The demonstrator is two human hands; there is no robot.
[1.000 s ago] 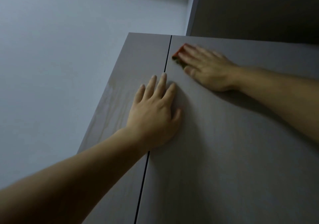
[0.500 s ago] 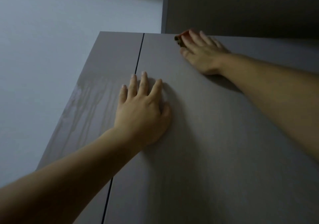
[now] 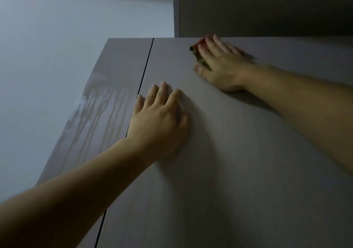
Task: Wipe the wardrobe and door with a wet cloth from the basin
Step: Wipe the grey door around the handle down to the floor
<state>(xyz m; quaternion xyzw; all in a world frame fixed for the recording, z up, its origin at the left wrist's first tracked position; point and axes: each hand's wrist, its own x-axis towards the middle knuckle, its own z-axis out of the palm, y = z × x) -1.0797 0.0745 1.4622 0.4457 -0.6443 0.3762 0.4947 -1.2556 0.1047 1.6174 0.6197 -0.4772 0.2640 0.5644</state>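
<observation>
I look up at a grey wardrobe with two doors split by a dark gap. My right hand (image 3: 219,64) presses a red and green cloth (image 3: 196,51) flat against the right door (image 3: 238,161), close to its top edge; only the cloth's left rim shows past my straight fingers. My left hand (image 3: 159,117) lies flat with spread fingers on the same door, just right of the gap. The left door (image 3: 107,114) carries wet streaks running down it.
A pale wall (image 3: 47,56) fills the left side. A darker panel (image 3: 267,7) rises above the wardrobe's top edge at the upper right. The light is dim.
My right hand has slid the cloth to the right along the top of the right door. My left hand stays flat on the door. The view has panned right.
</observation>
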